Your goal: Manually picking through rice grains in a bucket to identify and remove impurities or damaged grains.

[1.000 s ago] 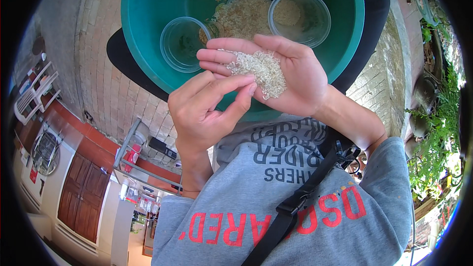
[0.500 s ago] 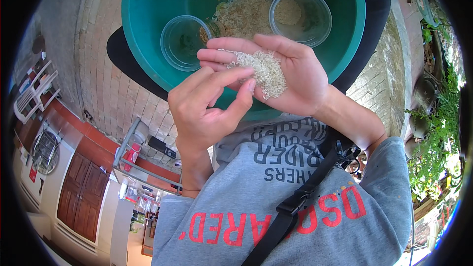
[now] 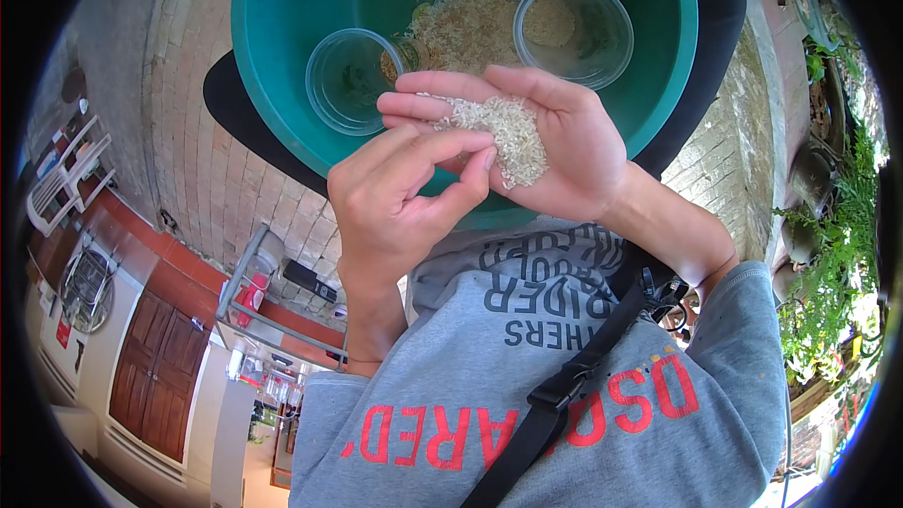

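Note:
A small heap of white rice [image 3: 513, 136] lies in the upturned palm of my right hand [image 3: 588, 136], whose fingers stretch flat to the left. Over the near-left edge of that heap, my left hand [image 3: 390, 198] holds thumb and forefinger pinched together. Anything between those fingertips is too small to make out. Beyond both hands, a green basin [image 3: 282, 0] holds a larger pile of rice grains [image 3: 470, 23]. Inside it are two clear plastic tubs: the left tub [image 3: 339, 99] beside some brownish grains, and the right tub [image 3: 597, 52] with pale fine grains showing in it.
A dark surface [image 3: 717, 9] shows on both sides of the basin. Paving [image 3: 207, 122] spreads to the left, with a grey metal rack [image 3: 249, 268] and a white chair [image 3: 71, 174] farther off. Green plants [image 3: 828, 254] line the right side.
My left hand has shifted slightly right and its thumb and forefinger have come together. My right hand and the rice in it stay nearly still.

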Demonstrator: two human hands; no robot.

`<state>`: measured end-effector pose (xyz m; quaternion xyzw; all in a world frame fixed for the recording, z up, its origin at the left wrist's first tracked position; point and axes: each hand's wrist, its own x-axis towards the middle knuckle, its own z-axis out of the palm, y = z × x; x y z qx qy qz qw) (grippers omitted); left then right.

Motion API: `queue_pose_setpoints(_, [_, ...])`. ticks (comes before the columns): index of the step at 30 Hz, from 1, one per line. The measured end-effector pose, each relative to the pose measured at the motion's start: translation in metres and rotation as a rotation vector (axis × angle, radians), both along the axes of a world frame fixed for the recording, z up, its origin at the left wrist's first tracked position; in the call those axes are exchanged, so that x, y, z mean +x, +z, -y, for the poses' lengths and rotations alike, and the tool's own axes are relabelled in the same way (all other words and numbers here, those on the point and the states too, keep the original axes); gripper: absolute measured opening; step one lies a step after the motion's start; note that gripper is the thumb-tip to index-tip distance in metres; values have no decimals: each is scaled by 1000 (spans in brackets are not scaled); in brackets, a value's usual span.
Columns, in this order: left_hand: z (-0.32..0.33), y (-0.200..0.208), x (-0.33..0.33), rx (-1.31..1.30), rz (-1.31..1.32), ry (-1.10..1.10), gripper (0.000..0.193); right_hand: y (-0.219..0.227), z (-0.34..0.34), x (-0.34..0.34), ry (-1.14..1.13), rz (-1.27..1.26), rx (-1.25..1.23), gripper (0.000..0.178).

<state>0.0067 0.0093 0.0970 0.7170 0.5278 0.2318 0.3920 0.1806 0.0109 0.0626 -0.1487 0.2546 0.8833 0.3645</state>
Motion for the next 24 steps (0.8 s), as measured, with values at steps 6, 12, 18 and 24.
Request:
queue_pose_setpoints(6, [2, 7, -7, -122, 136, 134, 19, -1, 0, 0, -11, -3, 8, 57])
queue_pose_setpoints(12, [1, 4, -12, -146, 197, 209, 18, 0, -1, -1, -12, -4, 12, 57])
queue_pose_setpoints(18, [-4, 9, -7, -132, 80, 91, 24, -2, 0, -1, -10, 14, 14, 57])
queue_pose_setpoints(24, [-2, -4, -4, -1, 33, 1, 27, 0, 0, -2, -5, 37, 24, 56])
